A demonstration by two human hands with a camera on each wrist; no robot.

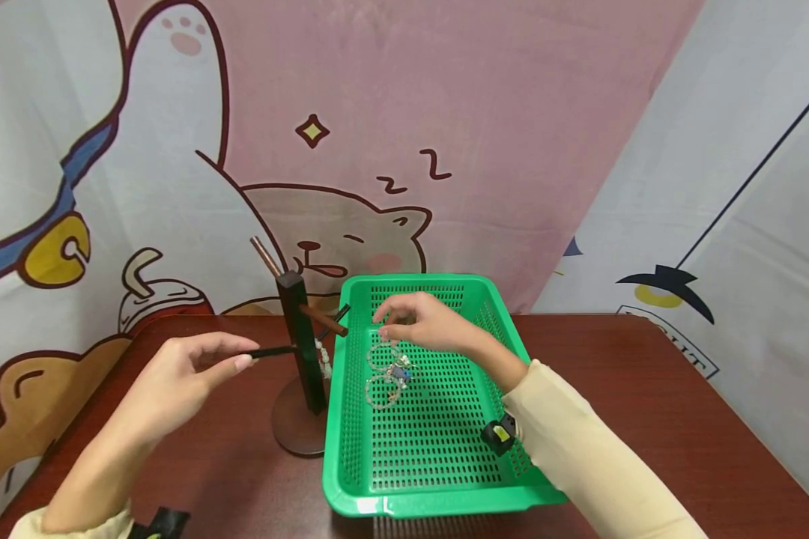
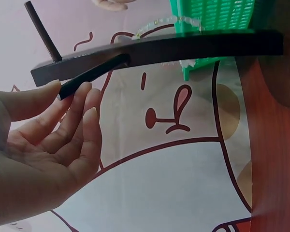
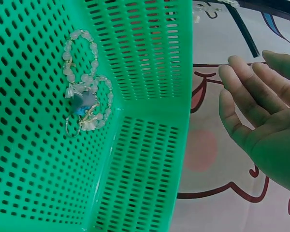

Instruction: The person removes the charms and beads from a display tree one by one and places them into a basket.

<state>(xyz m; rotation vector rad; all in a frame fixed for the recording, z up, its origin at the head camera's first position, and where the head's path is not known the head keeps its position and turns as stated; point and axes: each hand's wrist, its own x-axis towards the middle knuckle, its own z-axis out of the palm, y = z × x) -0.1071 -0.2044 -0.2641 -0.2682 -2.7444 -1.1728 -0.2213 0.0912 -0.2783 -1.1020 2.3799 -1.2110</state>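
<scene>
In the head view my left hand (image 1: 175,382) pinches a dark side peg (image 1: 273,352) of a wooden jewelry stand (image 1: 303,337) between thumb and fingers. The left wrist view shows the thumb and fingertips at the end of that peg (image 2: 94,75). A beaded bracelet (image 1: 323,361) of pale beads hangs on the stand, partly behind the basket's edge. My right hand (image 1: 425,322) is over the green basket (image 1: 438,505), its fingers loosely bent and holding nothing. Below it, pale beaded bracelets (image 1: 383,392) lie on the basket floor with a blue-grey piece (image 1: 401,374) among them.
The stand's round base (image 1: 300,427) rests on the dark red table (image 1: 620,419), close against the basket's left side. Other pegs (image 1: 326,320) stick out from the post near the basket rim. A printed cartoon cloth (image 1: 512,150) hangs behind the table.
</scene>
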